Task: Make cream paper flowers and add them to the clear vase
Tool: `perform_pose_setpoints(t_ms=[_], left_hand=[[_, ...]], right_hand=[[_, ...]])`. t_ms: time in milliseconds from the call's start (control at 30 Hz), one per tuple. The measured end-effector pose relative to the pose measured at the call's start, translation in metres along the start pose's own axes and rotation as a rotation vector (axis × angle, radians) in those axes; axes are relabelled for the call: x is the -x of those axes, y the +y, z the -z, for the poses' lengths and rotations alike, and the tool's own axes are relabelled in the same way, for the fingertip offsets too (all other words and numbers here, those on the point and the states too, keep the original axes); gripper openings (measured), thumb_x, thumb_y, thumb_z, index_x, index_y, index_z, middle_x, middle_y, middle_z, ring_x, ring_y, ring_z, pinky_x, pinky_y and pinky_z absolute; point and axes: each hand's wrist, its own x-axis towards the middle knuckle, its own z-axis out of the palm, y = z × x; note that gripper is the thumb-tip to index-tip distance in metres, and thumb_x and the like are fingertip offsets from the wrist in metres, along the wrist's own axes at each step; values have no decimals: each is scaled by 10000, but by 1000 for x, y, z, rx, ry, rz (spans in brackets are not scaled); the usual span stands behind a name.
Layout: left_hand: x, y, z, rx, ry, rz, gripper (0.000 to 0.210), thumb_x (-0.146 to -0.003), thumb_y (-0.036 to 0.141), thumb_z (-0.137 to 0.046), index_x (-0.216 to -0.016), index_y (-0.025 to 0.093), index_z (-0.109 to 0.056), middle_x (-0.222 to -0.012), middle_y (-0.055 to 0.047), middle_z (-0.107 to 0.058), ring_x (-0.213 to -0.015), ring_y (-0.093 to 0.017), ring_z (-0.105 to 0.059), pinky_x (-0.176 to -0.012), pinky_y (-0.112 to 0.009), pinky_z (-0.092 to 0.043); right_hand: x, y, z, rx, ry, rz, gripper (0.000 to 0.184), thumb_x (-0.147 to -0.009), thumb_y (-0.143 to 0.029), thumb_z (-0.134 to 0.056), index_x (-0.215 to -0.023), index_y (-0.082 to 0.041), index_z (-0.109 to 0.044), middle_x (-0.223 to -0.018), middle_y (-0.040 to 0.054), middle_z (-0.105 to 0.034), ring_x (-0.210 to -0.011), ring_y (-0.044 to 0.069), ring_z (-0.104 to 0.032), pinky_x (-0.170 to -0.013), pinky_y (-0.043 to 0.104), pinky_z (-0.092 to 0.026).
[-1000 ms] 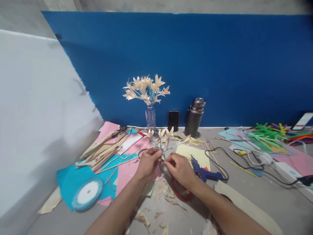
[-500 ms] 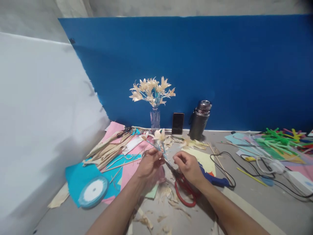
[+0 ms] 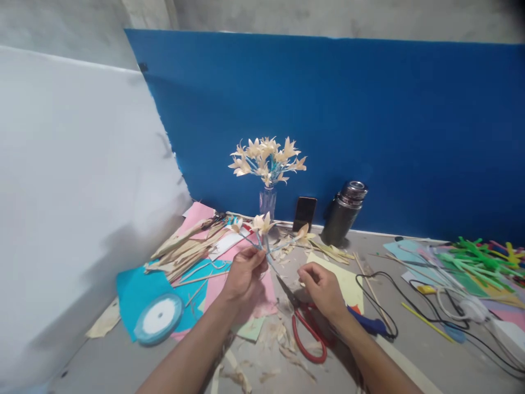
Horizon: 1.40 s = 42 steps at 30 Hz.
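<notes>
My left hand (image 3: pixel 247 273) pinches a blue-wrapped branch of artificial flowers (image 3: pixel 262 224), whose cream blooms fan out on thin stems above the fingers. One bare blue stem end points down to the right. To the right of it, my right hand (image 3: pixel 322 287) is closed, thumb against the bent fingers; what they hold, if anything, is too small to name. Red-handled scissors (image 3: pixel 308 340) lie on the table just below and left of that hand, blades toward the branch. Behind, a clear vase (image 3: pixel 267 202) holds a bouquet (image 3: pixel 268 156) of similar cream flowers.
A ribbon roll (image 3: pixel 159 319) lies on blue paper at the left, near dried husk strips (image 3: pixel 192 249). A phone (image 3: pixel 304 212) and a steel flask (image 3: pixel 343 214) stand at the back. Black cable (image 3: pixel 396 323), a blue-handled tool (image 3: pixel 369 323) and green pipe cleaners (image 3: pixel 478 262) lie right.
The flower branch has turned and spread in my left hand, so a third bloom shows at its right. My right hand has moved slightly away from the stem. The whole view has shifted a little.
</notes>
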Motion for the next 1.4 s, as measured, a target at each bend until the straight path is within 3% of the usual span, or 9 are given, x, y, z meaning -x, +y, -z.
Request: perform_pose_setpoints(t_ms=[167, 333, 400, 533, 733, 933, 1100, 1267, 1400], left_hand=[[2, 6, -5, -84, -18, -51, 346, -584, 357, -885, -581, 158, -602, -523, 42, -504, -500, -74, -425, -515, -216, -343], [11, 19, -14, -422, 42, -242, 243, -684, 345, -815, -590, 178, -665, -555, -1, -575, -554, -120, -472, -542, -245, -369], [13, 22, -17, -483, 65, -244, 219, -706, 348, -794, -611, 183, -686, -567, -10, -599, -564, -132, -491, -541, -250, -371], [13, 15, -19, -350, 144, -159, 224, -686, 315, -808, -606, 180, -649, -583, 11, -594, -578, -117, -506, -559, -236, -386], [6, -1, -13, -85, 154, -28, 325, -553, 319, -890, -660, 165, -625, -628, 33, -609, -599, -96, -539, -605, -227, -430], [5, 1, -11, -157, 122, -83, 298, -626, 331, -854, -663, 159, -613, -619, 36, -602, -595, -91, -547, -637, -234, -451], [16, 5, -30, -50, 130, -42, 358, -610, 307, -856, -707, 183, -534, -644, 41, -625, -699, -161, -676, -763, -305, -517], [25, -4, -38, -124, 109, -77, 330, -655, 299, -822, -764, 191, -530, -639, 62, -609, -626, -149, -680, -729, -296, -525], [27, -13, -37, -176, 16, -90, 295, -673, 291, -807, -758, 192, -543, -620, 47, -628, -619, -162, -682, -715, -297, -519]], right_hand=[[-1, 1, 1, 9, -32, 13, 270, -898, -402, -544, -749, -192, -625, -667, 13, -646, -594, 167, -581, -570, 262, -428], [-1, 0, 0, 7, -23, 14, 242, -889, -371, -550, -754, -190, -638, -681, 17, -665, -647, 180, -605, -623, 271, -438], [-1, -2, -1, -10, -14, 8, 207, -877, -336, -562, -756, -191, -645, -702, 20, -682, -671, 184, -620, -650, 274, -445], [-2, -5, 1, 15, -6, 24, 190, -870, -304, -569, -734, -193, -642, -705, 15, -684, -672, 176, -610, -656, 271, -429], [-2, -4, 2, 49, -9, 54, 210, -882, -308, -558, -736, -189, -651, -703, 9, -678, -662, 165, -597, -636, 264, -416], [-3, -5, 0, 32, -2, 55, 218, -877, -301, -563, -707, -188, -639, -664, -1, -652, -637, 158, -584, -625, 260, -420], [0, -12, 3, -88, 22, 10, 220, -883, -334, -559, -731, -191, -630, -653, -5, -642, -590, 149, -578, -581, 247, -430], [4, -20, 2, -137, 20, 13, 212, -876, -328, -559, -734, -186, -626, -646, -1, -640, -556, 138, -560, -555, 240, -429], [6, -20, -1, -159, -17, 25, 188, -873, -294, -539, -749, -185, -628, -676, 3, -661, -524, 124, -557, -536, 233, -433]])
